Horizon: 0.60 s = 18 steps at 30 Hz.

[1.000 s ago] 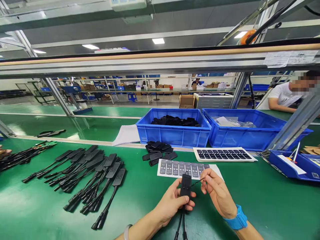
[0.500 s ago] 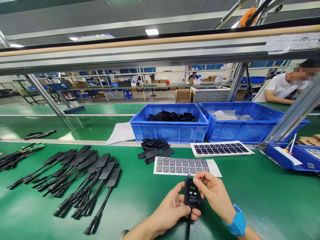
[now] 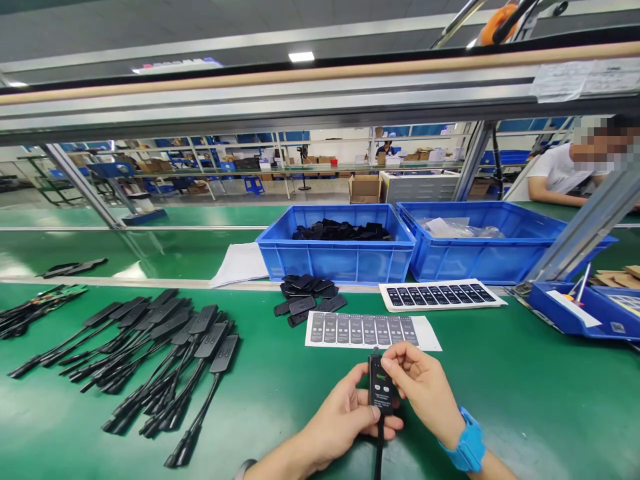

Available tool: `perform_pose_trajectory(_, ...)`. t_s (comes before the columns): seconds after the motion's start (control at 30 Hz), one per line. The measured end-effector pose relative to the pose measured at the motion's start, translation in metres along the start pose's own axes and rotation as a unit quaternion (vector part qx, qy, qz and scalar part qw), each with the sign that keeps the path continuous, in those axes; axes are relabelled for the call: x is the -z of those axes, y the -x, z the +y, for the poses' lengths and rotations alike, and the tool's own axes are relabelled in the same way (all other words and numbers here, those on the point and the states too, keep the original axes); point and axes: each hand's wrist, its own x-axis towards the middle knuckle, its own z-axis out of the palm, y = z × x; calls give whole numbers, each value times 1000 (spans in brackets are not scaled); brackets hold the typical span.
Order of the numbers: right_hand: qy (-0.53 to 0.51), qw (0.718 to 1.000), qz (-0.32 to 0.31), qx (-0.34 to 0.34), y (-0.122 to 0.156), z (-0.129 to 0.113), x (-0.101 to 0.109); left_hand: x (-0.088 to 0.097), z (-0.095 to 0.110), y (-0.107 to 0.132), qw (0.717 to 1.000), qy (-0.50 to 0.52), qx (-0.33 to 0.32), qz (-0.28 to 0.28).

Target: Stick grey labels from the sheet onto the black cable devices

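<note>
My left hand (image 3: 345,420) is closed round a small black cabled module (image 3: 380,390), held upright over the green bench. A printed label now shows on the module's face. My right hand (image 3: 425,390), with a blue wrist strap, pinches the module's upper right edge, fingertips pressed on the label. The module's black cable (image 3: 379,453) hangs down out of frame. Just beyond my hands lies a label sheet (image 3: 370,331) with a row of grey stickers.
A second sticker sheet (image 3: 440,295) and a pile of black covers (image 3: 307,297) lie further back. Several finished cabled modules (image 3: 170,347) spread at left. Two blue bins (image 3: 340,257) (image 3: 500,250) stand behind. A blue tray (image 3: 580,313) sits at right. A person in white sits at far right.
A second ago the module's face was bare and my right hand held a sticker beside it. Now the label sits on the module and my right fingers press on it.
</note>
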Motion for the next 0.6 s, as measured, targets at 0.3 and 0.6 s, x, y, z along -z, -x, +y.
perform_pose_trajectory(0.3,26,999,31,13,1,5,-2,-2,-2,-1,999,-32,-9,4)
perform_pose_trajectory(0.6,34,999,26,13,2,11,0,2,-10,-4,999,-46,-25,6)
